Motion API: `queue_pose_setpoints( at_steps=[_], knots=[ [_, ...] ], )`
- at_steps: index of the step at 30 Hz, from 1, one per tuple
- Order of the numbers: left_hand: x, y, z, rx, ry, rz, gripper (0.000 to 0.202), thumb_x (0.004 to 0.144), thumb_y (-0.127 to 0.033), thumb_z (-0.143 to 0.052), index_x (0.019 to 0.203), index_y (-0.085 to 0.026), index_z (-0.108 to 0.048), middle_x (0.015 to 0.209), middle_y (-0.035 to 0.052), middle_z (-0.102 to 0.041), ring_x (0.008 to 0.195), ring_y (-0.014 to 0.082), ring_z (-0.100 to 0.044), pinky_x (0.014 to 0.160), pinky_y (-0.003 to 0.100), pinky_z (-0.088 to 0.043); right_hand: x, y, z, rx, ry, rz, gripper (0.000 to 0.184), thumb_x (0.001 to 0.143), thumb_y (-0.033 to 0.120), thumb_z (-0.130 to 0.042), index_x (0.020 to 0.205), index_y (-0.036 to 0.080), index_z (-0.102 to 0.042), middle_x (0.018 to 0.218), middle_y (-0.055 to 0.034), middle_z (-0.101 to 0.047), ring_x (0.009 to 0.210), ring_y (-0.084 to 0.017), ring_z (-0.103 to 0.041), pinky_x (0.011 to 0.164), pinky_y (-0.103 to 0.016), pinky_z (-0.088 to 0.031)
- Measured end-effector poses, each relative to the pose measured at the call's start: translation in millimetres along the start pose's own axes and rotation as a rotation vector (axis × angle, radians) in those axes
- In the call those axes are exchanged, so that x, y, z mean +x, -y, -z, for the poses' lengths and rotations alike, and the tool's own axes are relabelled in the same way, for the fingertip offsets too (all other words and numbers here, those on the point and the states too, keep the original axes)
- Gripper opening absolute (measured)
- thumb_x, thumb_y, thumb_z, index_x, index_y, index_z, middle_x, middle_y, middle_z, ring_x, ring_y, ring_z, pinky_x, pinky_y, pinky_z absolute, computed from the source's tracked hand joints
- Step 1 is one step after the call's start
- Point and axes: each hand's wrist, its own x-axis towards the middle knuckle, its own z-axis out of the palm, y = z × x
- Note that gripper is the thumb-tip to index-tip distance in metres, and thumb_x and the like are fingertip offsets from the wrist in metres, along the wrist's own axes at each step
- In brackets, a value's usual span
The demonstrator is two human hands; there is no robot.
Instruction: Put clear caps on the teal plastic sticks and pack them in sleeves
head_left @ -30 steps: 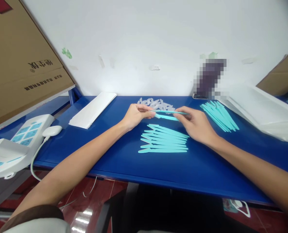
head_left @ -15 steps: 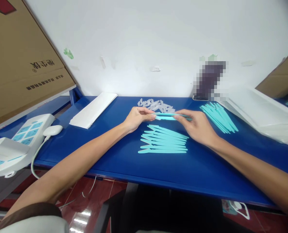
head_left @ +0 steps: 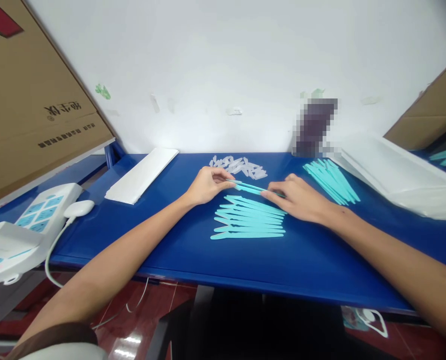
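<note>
Between both hands I hold slim teal eyebrow razors [head_left: 250,188], at least two as far as I can tell, just above the table. My left hand [head_left: 208,186] pinches their left end between thumb and fingers. At the other end, my right hand [head_left: 301,199] is closed around the handles, whose tips its fingers hide. Below them lies a fanned row of teal eyebrow razors [head_left: 250,220], blade ends to the left. Behind my left hand is a heap of small translucent blade caps [head_left: 240,166]. Another pile of teal razors [head_left: 332,182] lies right of my right hand.
The blue table [head_left: 192,260] meets a white wall. A flat white panel [head_left: 142,176] lies at left, near a power strip [head_left: 38,225] with a white charger [head_left: 79,208] and cable. A translucent plastic bag [head_left: 391,175] lies at right. Cardboard boxes [head_left: 38,75] flank both sides.
The held razors have turned from nearly level to slanting down rightward and lie closer together. My right hand has lowered slightly. The whole view has shifted a little.
</note>
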Motion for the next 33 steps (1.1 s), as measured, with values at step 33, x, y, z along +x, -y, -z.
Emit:
queue_pose_setpoints(
  at_steps=[33],
  knots=[
    [3, 8, 13.1, 0.663, -0.051, -0.191, 0.032, 0.095, -0.035, -0.053, 0.105, -0.018, -0.078, 0.094, 0.0061, -0.075, 0.070, 0.0173, -0.060, 0.073, 0.029, -0.045, 2, -14, 0, 0.118, -0.126, -0.183, 0.031, 0.094, 0.045, -0.054, 0.087, 0.021, -0.071, 0.054, 0.0019, -0.057, 0.050, -0.016, -0.050, 0.057, -0.031, -0.035]
  ],
)
